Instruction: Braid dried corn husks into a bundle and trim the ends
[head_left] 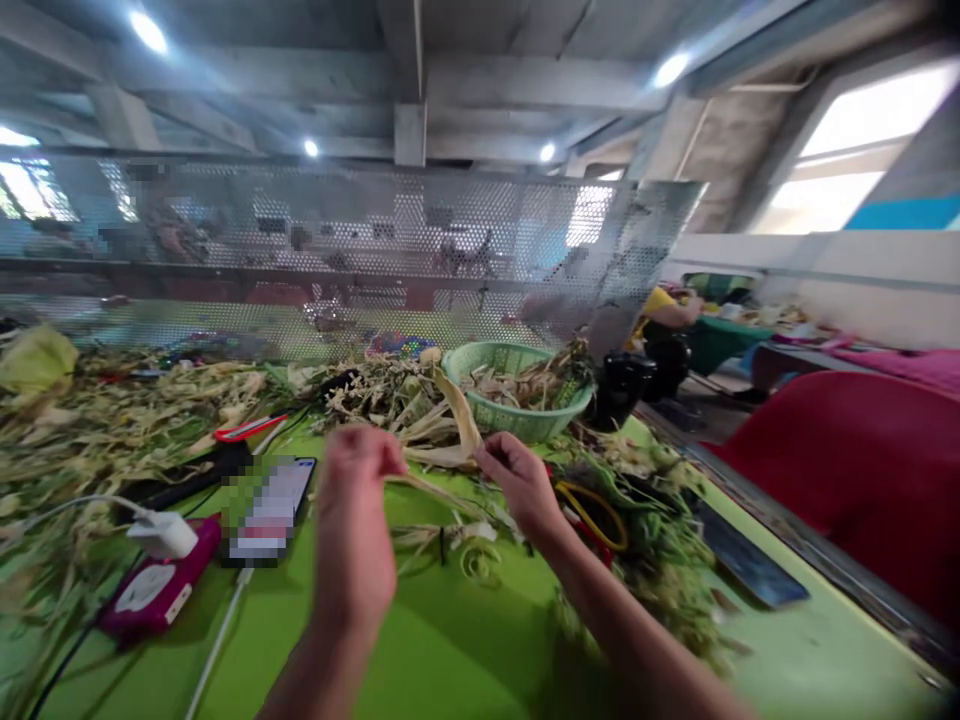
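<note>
- Husk: a pale, dry strip raised above the middle of the table, its lower end in the right hand, its free tip rising in front of the basket.
- Left hand: blurred, fingers curled, beside a thin stem; whether it grips the stem cannot be told.
- Right hand: thumb and fingertips pinched together on the husk.
- Near left: a phone lies beside a magenta block bearing a white charger.
- Between and beyond the wrists: a small bundle crossed by a dark tie, with a loose coil near it. The tie suggests that some gathering is done; the husk itself appears unfinished, being apart from any bundle.
- Near right: tangled greens around a yellow loop, with a dark slab beside them; seemingly unsorted.
- Farther left: a broad heap of loose leaves, with a red cutter at its edge. Judged by this quantity, much remains.
- Beyond the husk: the green basket, holding dry scraps; whether these are stock or waste cannot be told.
- Background: a perforated screen.
</note>
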